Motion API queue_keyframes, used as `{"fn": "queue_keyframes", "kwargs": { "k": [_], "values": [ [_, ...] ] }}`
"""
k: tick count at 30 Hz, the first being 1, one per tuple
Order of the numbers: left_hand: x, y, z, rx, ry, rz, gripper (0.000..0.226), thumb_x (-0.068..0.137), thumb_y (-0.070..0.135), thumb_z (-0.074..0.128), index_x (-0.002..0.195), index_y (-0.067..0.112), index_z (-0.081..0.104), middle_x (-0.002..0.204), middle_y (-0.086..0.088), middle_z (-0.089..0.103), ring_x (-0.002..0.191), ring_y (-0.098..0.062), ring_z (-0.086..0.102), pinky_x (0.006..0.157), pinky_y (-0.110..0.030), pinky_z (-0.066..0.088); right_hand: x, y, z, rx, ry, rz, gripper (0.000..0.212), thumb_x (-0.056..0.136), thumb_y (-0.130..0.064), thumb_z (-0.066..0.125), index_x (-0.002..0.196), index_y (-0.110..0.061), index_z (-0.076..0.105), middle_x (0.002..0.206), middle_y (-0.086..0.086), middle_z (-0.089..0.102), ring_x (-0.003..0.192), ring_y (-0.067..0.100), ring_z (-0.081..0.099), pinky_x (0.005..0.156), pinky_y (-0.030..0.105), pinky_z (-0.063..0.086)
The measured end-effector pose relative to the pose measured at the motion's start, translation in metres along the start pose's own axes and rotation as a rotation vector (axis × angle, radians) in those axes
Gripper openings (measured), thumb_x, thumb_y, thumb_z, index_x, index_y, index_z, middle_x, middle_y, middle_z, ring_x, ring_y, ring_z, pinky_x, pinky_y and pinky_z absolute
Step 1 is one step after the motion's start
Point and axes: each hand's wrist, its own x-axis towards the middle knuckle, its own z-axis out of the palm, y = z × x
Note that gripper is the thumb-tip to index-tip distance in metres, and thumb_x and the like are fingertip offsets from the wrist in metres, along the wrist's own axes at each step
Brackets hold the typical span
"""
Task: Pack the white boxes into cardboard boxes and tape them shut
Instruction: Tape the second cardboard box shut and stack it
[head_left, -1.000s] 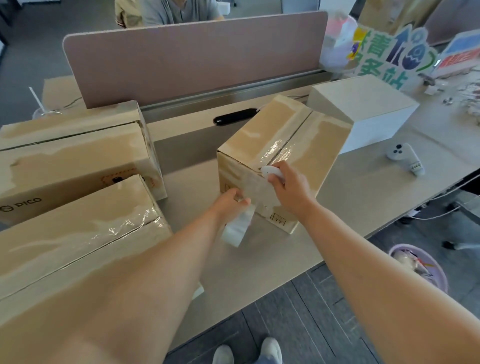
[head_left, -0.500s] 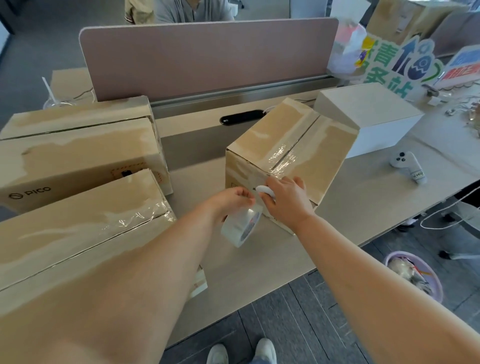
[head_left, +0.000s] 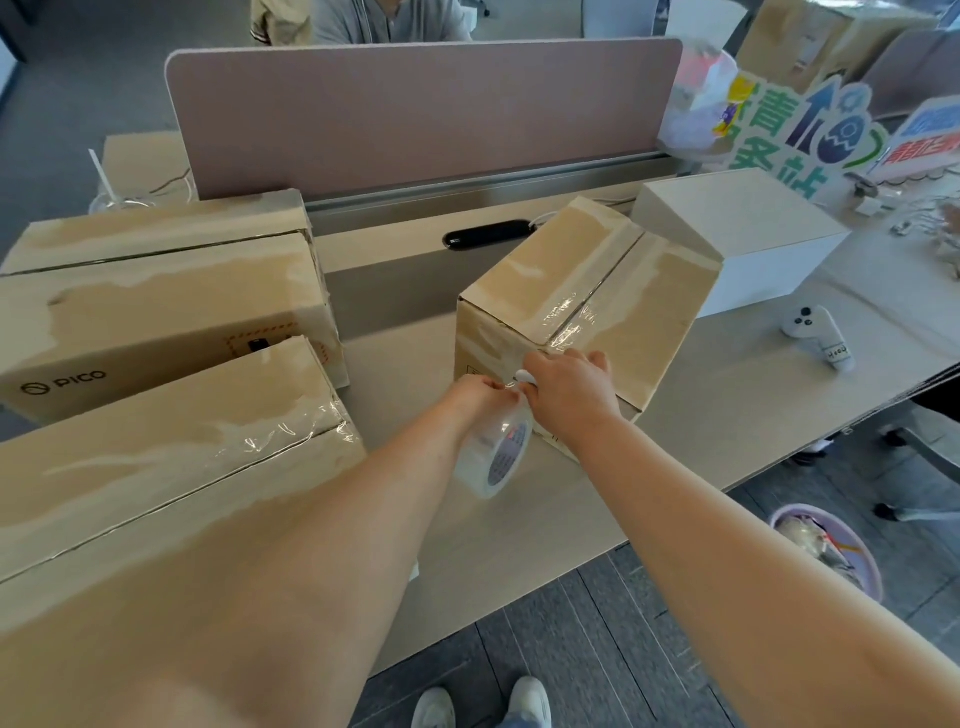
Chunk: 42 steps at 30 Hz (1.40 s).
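A closed cardboard box (head_left: 587, 306) sits tilted mid-table, with clear tape along its top seam and down its near face. My left hand (head_left: 475, 395) grips a roll of clear tape (head_left: 496, 452), which hangs just below that face. A strip of tape runs from the roll up to the box. My right hand (head_left: 569, 395) is closed on a small white tool (head_left: 523, 376), held at the tape beside my left fingers. A white box (head_left: 737, 234) stands behind the cardboard box to the right.
Two taped cardboard boxes (head_left: 156, 312) (head_left: 156, 467) fill the table's left side. A white controller (head_left: 815, 332) lies at the right. A pink divider (head_left: 415, 114) runs along the back, with a person behind it. A purple bin (head_left: 826, 551) stands on the floor at the right.
Both hands slid down from the box's top edge onto its near face. The tape roll dropped lower and turned, so its inner label now shows.
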Motion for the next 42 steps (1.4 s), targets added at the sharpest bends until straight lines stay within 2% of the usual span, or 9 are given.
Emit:
{"fn": "queue_keyframes", "kwargs": {
  "k": [8,13,18,24,28,32,34,37,42],
  "values": [
    [0.000,0.009,0.000,0.165,0.019,-0.004,0.023,0.089,0.032,0.051,0.071,0.019,0.054,0.080,0.003,0.053,0.079,-0.014,0.044,0.072,-0.022,0.035,0.005,-0.003,-0.008,-0.099,0.013,-0.022,0.022,0.096,-0.022,0.039,0.109,-0.024,0.057,0.098,0.000,0.066,0.099,0.023,0.057,0.097,0.040,0.026],
    [-0.001,0.011,0.001,0.149,0.029,0.001,0.016,0.088,0.032,0.053,0.092,0.018,0.060,0.090,0.004,0.053,0.081,-0.013,0.042,0.072,-0.021,0.033,0.004,0.000,-0.013,-0.097,0.018,-0.062,0.024,0.098,-0.024,0.034,0.106,-0.023,0.057,0.090,-0.002,0.066,0.090,0.021,0.060,0.094,0.036,0.024],
    [-0.005,0.016,0.006,0.138,0.003,-0.039,0.014,0.091,0.024,0.049,0.079,0.016,0.049,0.080,0.005,0.040,0.070,-0.012,0.031,0.050,-0.013,0.031,0.006,0.000,-0.014,-0.113,-0.008,-0.082,0.021,0.096,-0.020,0.037,0.102,-0.025,0.056,0.076,-0.005,0.055,0.085,0.021,0.061,0.095,0.036,0.024],
    [-0.012,0.005,0.000,-0.007,-0.012,-0.097,0.012,0.090,0.016,0.057,0.078,0.015,0.053,0.080,-0.004,0.053,0.076,-0.021,0.048,0.070,-0.027,0.042,0.001,0.003,-0.010,-0.219,-0.033,-0.160,0.022,0.095,-0.024,0.041,0.100,-0.025,0.062,0.091,-0.002,0.065,0.099,0.020,0.055,0.096,0.036,0.026],
    [-0.009,-0.011,-0.012,0.009,0.173,-0.012,0.012,0.088,0.025,0.056,0.076,0.023,0.059,0.078,0.006,0.058,0.084,-0.019,0.057,0.081,-0.029,0.046,0.000,0.008,-0.011,0.203,0.064,-0.053,0.028,0.096,-0.028,0.035,0.105,-0.019,0.059,0.086,0.005,0.063,0.091,0.026,0.056,0.091,0.036,0.031],
    [-0.018,-0.004,-0.023,-0.209,0.218,0.206,0.016,0.090,0.029,0.057,0.074,0.027,0.058,0.073,0.005,0.057,0.073,-0.016,0.052,0.068,-0.029,0.047,0.014,0.011,-0.031,0.936,0.048,0.067,0.024,0.095,-0.022,0.039,0.109,-0.017,0.057,0.080,0.001,0.056,0.072,0.019,0.052,0.065,0.031,0.043],
    [-0.028,-0.002,-0.027,-0.350,0.210,0.281,0.014,0.090,0.027,0.058,0.076,0.025,0.060,0.073,-0.001,0.057,0.065,-0.017,0.053,0.061,-0.029,0.051,0.019,0.010,-0.042,1.050,0.032,0.085,0.021,0.094,-0.018,0.041,0.102,-0.013,0.060,0.072,-0.004,0.051,0.065,0.013,0.044,0.058,0.026,0.035],
    [-0.037,-0.002,-0.030,-0.384,0.195,0.351,0.011,0.090,0.024,0.060,0.080,0.020,0.062,0.074,-0.005,0.058,0.064,-0.017,0.055,0.051,-0.023,0.049,0.018,0.006,-0.046,1.141,-0.053,0.080,0.021,0.091,-0.014,0.048,0.095,-0.010,0.068,0.078,0.001,0.057,0.070,0.015,0.045,0.064,0.027,0.036],
    [-0.038,0.002,-0.029,-0.326,0.226,0.362,0.018,0.072,0.050,0.065,0.073,0.032,0.065,0.079,-0.006,0.063,0.073,-0.020,0.058,0.071,-0.043,0.053,0.016,0.000,-0.048,1.306,-0.107,0.025,0.022,0.090,-0.011,0.053,0.078,-0.014,0.071,0.076,0.005,0.058,0.072,0.016,0.049,0.069,0.031,0.039]
  ]
}}
